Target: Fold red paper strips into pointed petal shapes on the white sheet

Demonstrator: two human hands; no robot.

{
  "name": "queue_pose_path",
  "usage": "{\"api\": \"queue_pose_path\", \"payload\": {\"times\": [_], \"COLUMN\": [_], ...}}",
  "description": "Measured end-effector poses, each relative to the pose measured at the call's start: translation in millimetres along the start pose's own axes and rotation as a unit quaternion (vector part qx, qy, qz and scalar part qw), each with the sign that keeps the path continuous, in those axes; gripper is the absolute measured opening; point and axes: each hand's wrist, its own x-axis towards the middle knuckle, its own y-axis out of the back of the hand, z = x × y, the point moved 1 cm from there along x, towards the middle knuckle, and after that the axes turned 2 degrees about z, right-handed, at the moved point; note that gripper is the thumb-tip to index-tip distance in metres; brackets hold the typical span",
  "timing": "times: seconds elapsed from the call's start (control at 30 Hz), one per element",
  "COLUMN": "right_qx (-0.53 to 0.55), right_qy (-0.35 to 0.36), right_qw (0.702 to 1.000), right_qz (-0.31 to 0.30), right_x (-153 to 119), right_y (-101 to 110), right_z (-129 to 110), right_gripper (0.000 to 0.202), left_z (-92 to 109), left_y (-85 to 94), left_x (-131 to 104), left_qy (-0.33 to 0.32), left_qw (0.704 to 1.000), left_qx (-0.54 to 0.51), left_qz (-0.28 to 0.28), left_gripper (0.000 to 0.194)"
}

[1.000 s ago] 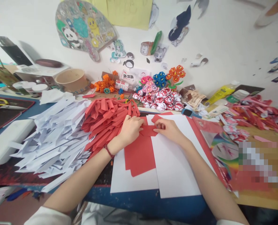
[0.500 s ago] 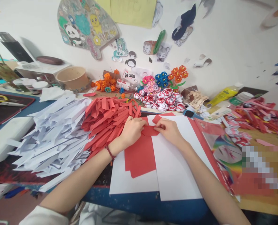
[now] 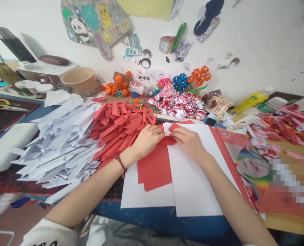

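Between my two hands is a small red paper piece (image 3: pixel 167 140), held over the sheets on the table. My left hand (image 3: pixel 149 139) pinches its left end, with fingers curled. My right hand (image 3: pixel 189 140) grips its right end between thumb and fingers. Beneath lie red sheets (image 3: pixel 155 167) and white sheets (image 3: pixel 195 184). Left of my left hand, folded red strips (image 3: pixel 118 126) lie heaped against a large pile of folded white strips (image 3: pixel 62 147). The fingers partly cover the piece, so its folds are hard to see.
Red-and-white paper flowers (image 3: pixel 182 106) stand at the back, near orange flowers (image 3: pixel 117 85) and a round tub (image 3: pixel 79 80). Scissors (image 3: pixel 10 107) lie far left, beside a white box-like object (image 3: pixel 12 147). Red and pink scraps (image 3: pixel 290 123) and a plastic packet (image 3: pixel 246 164) are right.
The camera view has shifted slightly. My right fingers have closed further over the red piece, and less of it shows between my hands.
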Motion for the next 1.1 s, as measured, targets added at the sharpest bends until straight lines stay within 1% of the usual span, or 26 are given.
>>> {"api": "queue_pose_path", "payload": {"times": [0.2,0.27,0.37,0.67,0.83,1.1], "right_qx": [-0.100,-0.128,-0.158,-0.180,-0.186,-0.183], "right_qy": [0.054,0.069,0.070,0.077,0.084,0.097], "right_qw": [0.993,0.989,0.985,0.980,0.978,0.976], "right_qz": [-0.016,-0.020,-0.018,-0.043,-0.049,-0.064], "right_x": [3.3,4.2,3.1,-0.3,1.8,3.8], "right_y": [-0.3,-0.9,-2.0,-3.1,-0.4,1.6], "right_z": [-11.7,-15.5,-17.7,-20.5,-23.0,-25.0], "right_gripper": [0.032,0.032,0.032,0.029,0.025,0.025], "left_z": [4.4,5.1,5.6,5.3,3.6,4.2], "left_y": [-0.4,-0.2,0.6,0.9,-1.2,-4.1], "left_x": [0.4,0.8,1.2,1.6,1.8,1.5], "left_qy": [-0.021,-0.019,-0.018,-0.063,-0.093,-0.104], "left_qw": [1.000,1.000,1.000,0.997,0.994,0.993], "left_qx": [0.008,0.010,0.013,0.042,0.054,0.062], "left_qz": [0.017,0.014,0.000,-0.019,-0.008,0.008], "left_gripper": [0.025,0.024,0.025,0.018,0.015,0.017]}}
